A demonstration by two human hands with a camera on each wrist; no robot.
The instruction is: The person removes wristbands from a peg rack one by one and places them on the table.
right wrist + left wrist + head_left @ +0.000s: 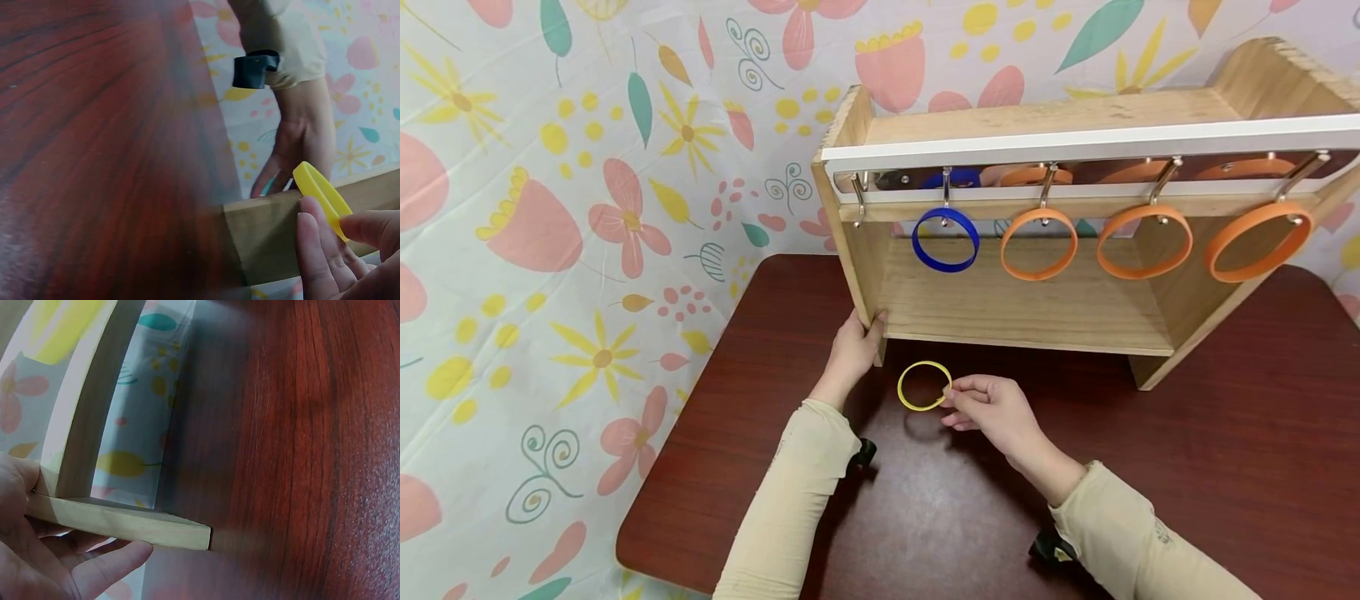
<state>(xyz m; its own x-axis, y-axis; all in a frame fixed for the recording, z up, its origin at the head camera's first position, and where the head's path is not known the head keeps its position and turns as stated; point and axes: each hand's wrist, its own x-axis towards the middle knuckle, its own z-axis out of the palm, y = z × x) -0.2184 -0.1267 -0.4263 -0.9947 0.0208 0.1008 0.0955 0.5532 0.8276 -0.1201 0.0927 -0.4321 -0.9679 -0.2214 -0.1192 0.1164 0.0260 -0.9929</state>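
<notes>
A wooden shelf [1022, 304] stands on the table, and my left hand [848, 350] grips the lower end of its left side panel. In the left wrist view the thumb and fingers lie on opposite faces of that wooden panel [119, 522]. Between thumb and fingers, my right hand [1000, 415] pinches a thin yellow silicone wristband [322, 197], held just in front of the shelf, above the tabletop. From hooks along the shelf's front rail hang a blue wristband [946, 267] and three orange wristbands [1039, 275]. The leftmost hook [859, 200] carries no band.
A dark red-brown table [715, 467] spreads under the shelf and both arms. Behind and to the left is a flower-patterned cloth [550, 333]. A shiny strip with a white border [1075, 136] runs across the shelf's upper front. Dark straps sit under both wrists.
</notes>
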